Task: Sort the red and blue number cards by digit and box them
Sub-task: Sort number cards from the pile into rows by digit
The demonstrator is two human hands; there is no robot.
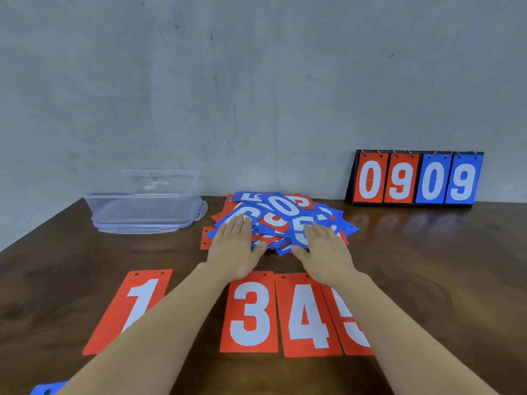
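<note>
A loose pile of red and blue number cards (285, 212) lies in the middle of the table. My left hand (235, 246) rests flat on the pile's left side, fingers straight. My right hand (323, 249) lies flat on its right side, over a blue 5 card. In a row nearer to me lie red cards: 1 (134, 303), 3 (251, 312), 4 (308, 315) and a 5 (349, 323) partly hidden by my right forearm. A clear plastic box (142, 201) stands on its lid at the back left.
A black flip scoreboard (415, 178) showing 09 in red and 09 in blue stands at the back right against the grey wall. A blue card's corner (47, 389) shows at the bottom left edge. The dark wooden table (442, 280) is bare on the right.
</note>
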